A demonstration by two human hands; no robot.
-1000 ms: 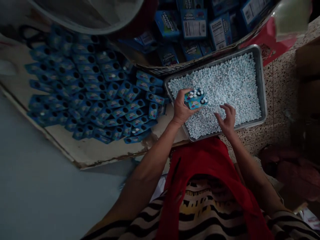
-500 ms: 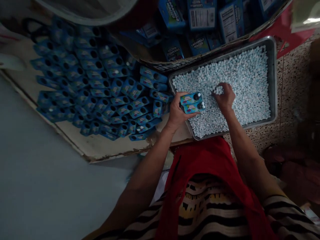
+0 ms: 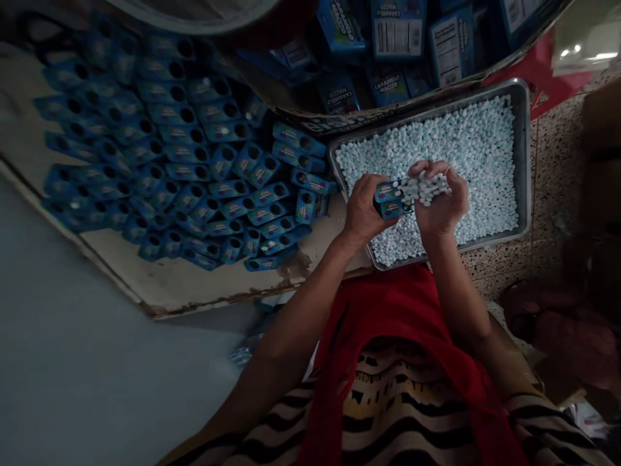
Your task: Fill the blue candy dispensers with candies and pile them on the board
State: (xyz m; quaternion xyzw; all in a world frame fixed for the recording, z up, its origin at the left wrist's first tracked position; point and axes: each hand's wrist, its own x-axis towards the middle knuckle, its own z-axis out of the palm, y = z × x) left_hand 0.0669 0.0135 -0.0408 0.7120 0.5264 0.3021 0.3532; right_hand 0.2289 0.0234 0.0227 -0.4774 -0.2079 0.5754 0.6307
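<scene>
Head: left hand (image 3: 365,210) holds two boxes (image 3: 388,192) over one tray (image 3: 522,158).

Clock centred on tray (image 3: 522,165). 10–1 o'clock: carton (image 3: 349,123) wall close along the rim, blocks entry low. 9: packed blue boxes (image 3: 233,188), no low route. 8: narrow bare strip of tabletop (image 3: 325,231), left forearm beside it. 6: red apron (image 3: 388,298) near the rim. Centre: left hand (image 3: 369,208) and right hand (image 3: 440,194) nearly meet, gap blocked. 2–4: open air above white pellets (image 3: 490,168); only the rim projects.
</scene>
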